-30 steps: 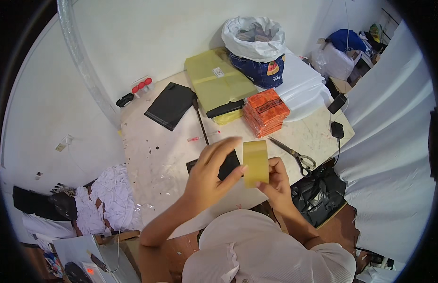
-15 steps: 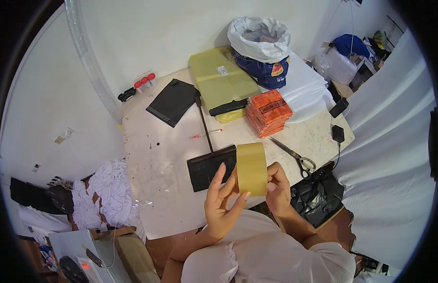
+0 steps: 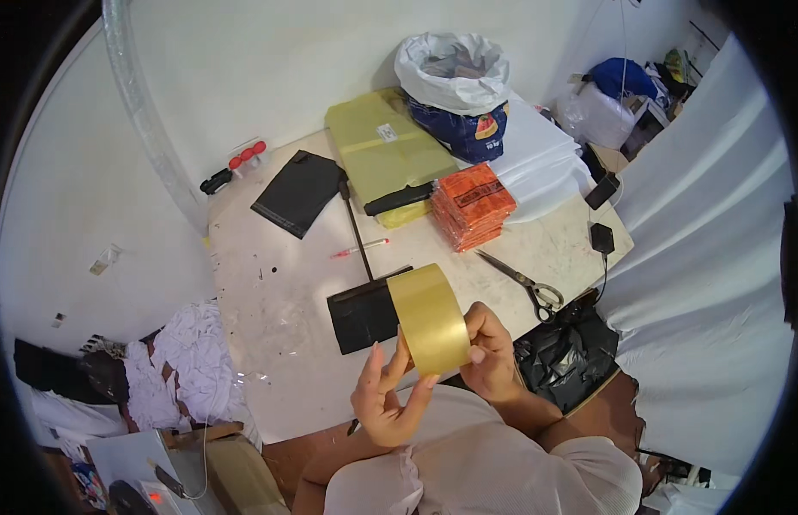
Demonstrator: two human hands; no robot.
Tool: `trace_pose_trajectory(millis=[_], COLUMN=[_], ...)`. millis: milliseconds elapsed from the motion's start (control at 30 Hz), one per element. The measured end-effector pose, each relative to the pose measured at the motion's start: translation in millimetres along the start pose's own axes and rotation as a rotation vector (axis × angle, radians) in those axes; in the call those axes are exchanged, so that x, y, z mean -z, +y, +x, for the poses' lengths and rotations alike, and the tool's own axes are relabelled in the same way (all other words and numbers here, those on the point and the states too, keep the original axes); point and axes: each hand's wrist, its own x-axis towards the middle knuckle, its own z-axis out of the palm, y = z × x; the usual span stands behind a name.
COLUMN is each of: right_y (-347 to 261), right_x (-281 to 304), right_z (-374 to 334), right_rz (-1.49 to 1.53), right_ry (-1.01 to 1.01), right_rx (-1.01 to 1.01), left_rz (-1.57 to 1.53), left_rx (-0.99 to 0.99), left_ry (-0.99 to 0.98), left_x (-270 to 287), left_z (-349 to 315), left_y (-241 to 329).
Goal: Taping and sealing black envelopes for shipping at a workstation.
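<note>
A wide roll of golden packing tape [image 3: 430, 320] is held up above the near edge of the table, tilted a little. My left hand [image 3: 388, 402] supports its lower left side, with the thumb at the bottom edge and some fingers partly behind it; other fingers are spread. My right hand [image 3: 491, 354] grips the roll's right edge between curled fingers and thumb. Just behind the roll, partly covered by it, is a flat black piece [image 3: 358, 324] with a long dark rod [image 3: 358, 236]. To the right lie large scissors [image 3: 523, 283].
Farther back on the table are a stack of orange packets [image 3: 473, 206], yellow plastic sheets [image 3: 377, 137], a blue-and-white sack [image 3: 457, 120], white sheets [image 3: 540, 167], a black packet [image 3: 297, 193] and a red-and-white pen [image 3: 360, 249]. A black bag [image 3: 570, 356] sits below the right edge.
The tape roll has tilted and come slightly nearer, both hands moving down with it. The whole view has shifted, so the table appears a little farther left.
</note>
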Motion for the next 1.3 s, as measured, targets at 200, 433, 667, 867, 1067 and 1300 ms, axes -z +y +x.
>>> trace_pose_trajectory(millis=[200,433,667,867,1067,1300], right_y=[2.1,-0.7,-6.6,-8.1,-12.8,-20.2], right_x=[0.9,10.9,13.9,10.9,15.0,20.6], right_z=[-3.9,-7.1,-2.4,4.1,6.0,9.9], right_rz=[-0.06,-0.24,-0.814,-1.084,-1.242,-1.412], right_ry=[0.144,-0.011,0.124,0.221,0.227,0.215], right_rx=[-0.052,0.032,0.076,0.113,0.107,0.161], left_rz=[-0.006,0.187,0.803,0.939,1.215,1.281], left_rx=[-0.008,0.205,-0.362,-0.454,-0.621,-0.668], left_ry=[-0.024,-0.15,-0.326,-0.468,-0.574,-0.733], left_x=[-3.9,2.7,1.4,-4.4,-15.3,-28.8], left_z=[2.7,34.7,74.3,80.7,88.2,101.1], left_y=[-0.3,13.3,12.9,11.4,10.5,5.9])
